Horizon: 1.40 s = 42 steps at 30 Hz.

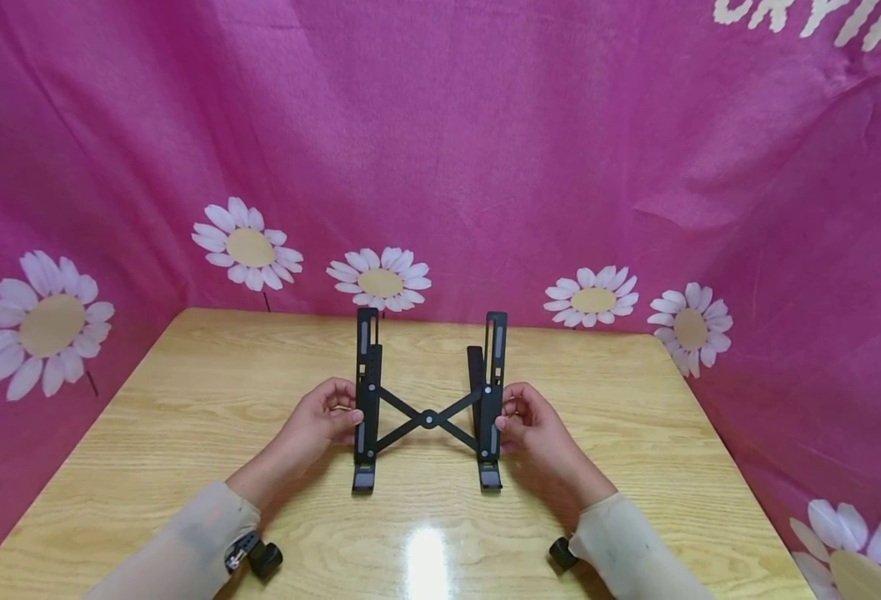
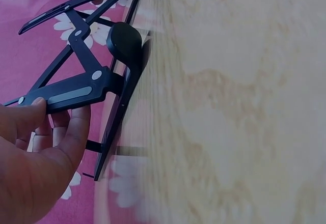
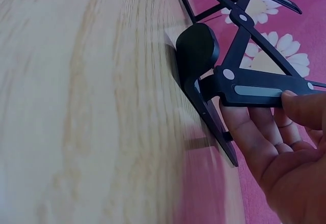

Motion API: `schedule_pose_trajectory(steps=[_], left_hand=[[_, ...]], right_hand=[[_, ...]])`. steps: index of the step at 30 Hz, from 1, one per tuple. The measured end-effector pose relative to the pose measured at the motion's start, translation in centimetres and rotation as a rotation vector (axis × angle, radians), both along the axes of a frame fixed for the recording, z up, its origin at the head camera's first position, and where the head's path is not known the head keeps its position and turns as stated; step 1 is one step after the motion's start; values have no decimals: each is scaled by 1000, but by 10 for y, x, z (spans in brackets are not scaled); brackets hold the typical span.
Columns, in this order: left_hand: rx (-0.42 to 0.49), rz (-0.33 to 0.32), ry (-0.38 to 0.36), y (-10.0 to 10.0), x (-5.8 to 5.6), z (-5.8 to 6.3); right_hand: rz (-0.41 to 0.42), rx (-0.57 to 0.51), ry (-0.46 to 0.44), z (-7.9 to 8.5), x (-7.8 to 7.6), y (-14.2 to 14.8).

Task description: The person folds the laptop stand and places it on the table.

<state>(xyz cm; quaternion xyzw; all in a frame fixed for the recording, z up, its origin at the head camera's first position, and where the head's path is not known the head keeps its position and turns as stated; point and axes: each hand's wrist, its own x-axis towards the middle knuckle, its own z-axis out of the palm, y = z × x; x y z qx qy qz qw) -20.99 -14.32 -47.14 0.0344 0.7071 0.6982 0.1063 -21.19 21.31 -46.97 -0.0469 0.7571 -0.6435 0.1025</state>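
A black folding laptop stand (image 1: pixel 428 419) stands unfolded on the wooden table, its two side rails joined by an X-shaped brace. On the left rail, my left hand (image 1: pixel 320 421) pinches the outer edge between thumb and fingers. The opposite rail is gripped the same way by my right hand (image 1: pixel 533 425). In the left wrist view the left thumb (image 2: pixel 35 107) lies on the upper face of the rail, with the fingers beneath. The right wrist view shows the right thumb (image 3: pixel 300 107) on its rail near a grey pad strip, fingers curled below.
The wooden table (image 1: pixel 207 375) reaches back to a pink cloth (image 1: pixel 440 167) printed with white daisies, which also hangs at both sides. Black wrist devices sit at the left cuff (image 1: pixel 263 558) and the right cuff (image 1: pixel 563 554). Light glares off the table's front.
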Motion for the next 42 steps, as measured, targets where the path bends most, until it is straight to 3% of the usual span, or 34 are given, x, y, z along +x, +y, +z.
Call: schedule_pose_trajectory(steps=[18, 42], left_hand=[[-42, 39, -26, 6, -1, 4], [-54, 7, -21, 19, -1, 7]], right_hand=[[-15, 13, 13, -1, 1, -5], [-15, -36, 8, -2, 3, -19]])
